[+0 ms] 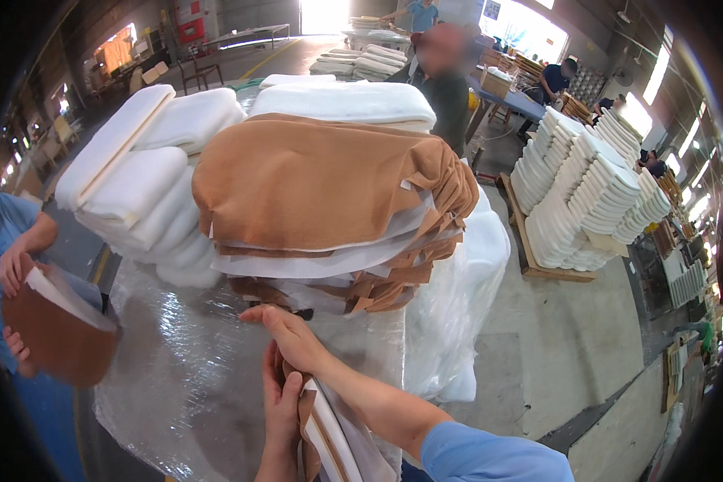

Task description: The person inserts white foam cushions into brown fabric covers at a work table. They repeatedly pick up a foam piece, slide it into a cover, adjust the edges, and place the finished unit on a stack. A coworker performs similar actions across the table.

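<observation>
At the lower middle I have a cushion piece (327,430), with brown fabric, a white padded core and a sheer whitish layer along its edge. My left hand (281,406) is closed on its left side, thumb up against the brown fabric. Across its top end lies my right hand (289,333), fingers stretched out to the left; its palm side is hidden. Just beyond my hands rises a pile of brown fabric covers (313,185) with white sheer layers between them. A small dark object (301,313) shows under the pile's near edge, too little of it to name.
The table is wrapped in clear plastic (177,361). White padding slabs (136,177) are stacked behind and left of the pile. At left, a co-worker's hands hold a brown cushion piece (56,329). Another person (442,88) stands behind. More white slabs (578,193) sit on a wooden pallet (530,249).
</observation>
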Available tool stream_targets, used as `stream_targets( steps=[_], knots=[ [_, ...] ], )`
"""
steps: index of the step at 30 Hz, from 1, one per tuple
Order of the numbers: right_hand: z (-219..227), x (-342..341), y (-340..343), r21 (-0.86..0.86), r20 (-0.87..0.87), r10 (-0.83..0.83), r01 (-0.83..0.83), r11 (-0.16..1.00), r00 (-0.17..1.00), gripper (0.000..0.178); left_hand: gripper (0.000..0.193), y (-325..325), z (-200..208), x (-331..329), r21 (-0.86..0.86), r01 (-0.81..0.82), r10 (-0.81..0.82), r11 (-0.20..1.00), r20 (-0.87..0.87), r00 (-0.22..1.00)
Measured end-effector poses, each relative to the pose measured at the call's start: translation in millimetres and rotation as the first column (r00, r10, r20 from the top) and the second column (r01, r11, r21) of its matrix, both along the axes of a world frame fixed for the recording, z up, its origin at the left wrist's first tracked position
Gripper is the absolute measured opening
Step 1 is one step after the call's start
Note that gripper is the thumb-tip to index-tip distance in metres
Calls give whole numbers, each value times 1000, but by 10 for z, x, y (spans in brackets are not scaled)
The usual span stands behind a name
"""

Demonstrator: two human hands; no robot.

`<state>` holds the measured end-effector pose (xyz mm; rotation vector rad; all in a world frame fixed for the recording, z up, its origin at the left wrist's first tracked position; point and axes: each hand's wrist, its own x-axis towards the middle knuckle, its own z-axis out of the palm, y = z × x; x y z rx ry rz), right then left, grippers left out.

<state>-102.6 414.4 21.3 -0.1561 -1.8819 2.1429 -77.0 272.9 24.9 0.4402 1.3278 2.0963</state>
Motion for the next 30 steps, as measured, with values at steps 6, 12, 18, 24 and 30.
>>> stream_targets(
  steps=[6,12,18,24,30],
  knots=[
    [-17,8,25,20,-89,10,-8,1000,996,59,79,21,101,93,-93,45,-38,995,74,997],
    [8,80,57,133,-105,40,-26,991,994,60,70,-125,-115,-343,-3,196,-195,981,108,975],
    [80,-54,87,359,-251,-18,111,927,968,61,63,140,-525,-874,-94,40,-29,995,110,993],
    [-5,-136,264,-172,44,143,-134,976,989,66,65,444,-439,-962,-141,50,-52,989,-16,998],
    [-144,-133,42,-96,-38,-108,104,990,993,82,58,530,-436,-901,-302,-92,119,949,72,990]
  ],
)
